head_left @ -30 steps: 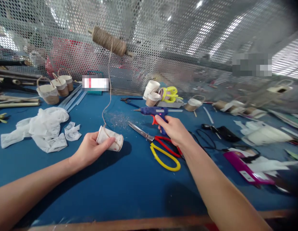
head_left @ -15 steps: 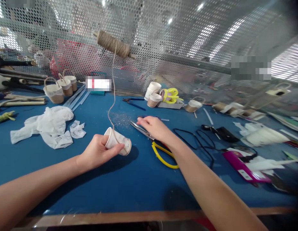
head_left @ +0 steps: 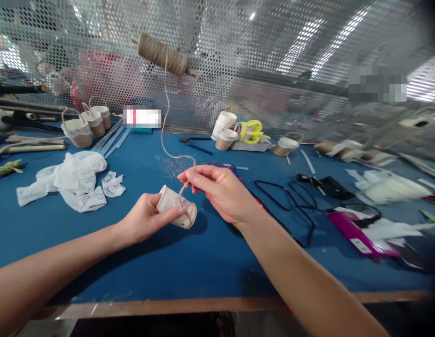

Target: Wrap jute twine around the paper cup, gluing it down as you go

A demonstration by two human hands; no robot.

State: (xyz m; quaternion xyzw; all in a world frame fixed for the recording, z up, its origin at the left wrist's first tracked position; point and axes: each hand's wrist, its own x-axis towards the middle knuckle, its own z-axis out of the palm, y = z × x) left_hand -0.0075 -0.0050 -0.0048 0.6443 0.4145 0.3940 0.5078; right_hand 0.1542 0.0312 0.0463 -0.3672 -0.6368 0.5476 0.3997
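In the head view, the left hand [head_left: 138, 219] is clamped around a paper cup [head_left: 168, 200], its thumb along the side. The cup lies tilted in the grip above the worktop [head_left: 150, 276], between its front and back edges, mouth toward the back left corner. The right hand [head_left: 224, 192], just beside, pinches twine [head_left: 163, 133] between thumb and fingers; the strand runs from the cup through this pinch up to a spool [head_left: 162, 54] above the back edge. A glue gun [head_left: 222, 165] lies partly hidden behind the right hand. White lace [head_left: 70, 180] lies toward the left edge, pliers [head_left: 199, 147] near the back edge.
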